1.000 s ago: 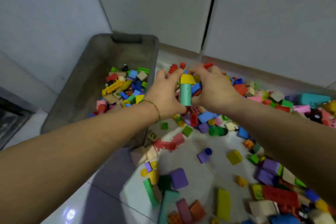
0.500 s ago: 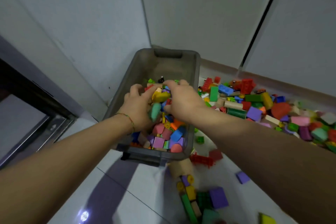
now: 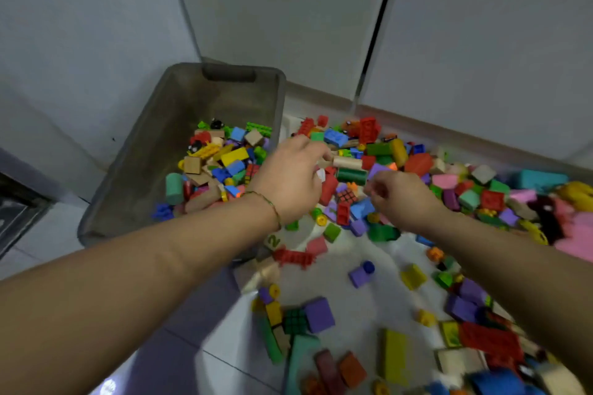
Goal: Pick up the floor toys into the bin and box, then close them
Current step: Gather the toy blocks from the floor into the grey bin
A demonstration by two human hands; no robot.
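Presently: left hand (image 3: 288, 183) and right hand (image 3: 401, 199) above floor toys (image 3: 378, 151).
Left hand dips into the pile, grasp cannot be told; right hand loosely curled, empty; bin (image 3: 144, 170) just left of left hand, part-filled.

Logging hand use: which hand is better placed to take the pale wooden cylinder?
Probably left: the left hand reaches just beside the pale wooden cylinder; the right hand hovers farther back.

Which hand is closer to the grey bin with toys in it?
Left. The left hand is right at the grey bin's right edge. The right hand is farther right, over the pile of blocks on the floor.
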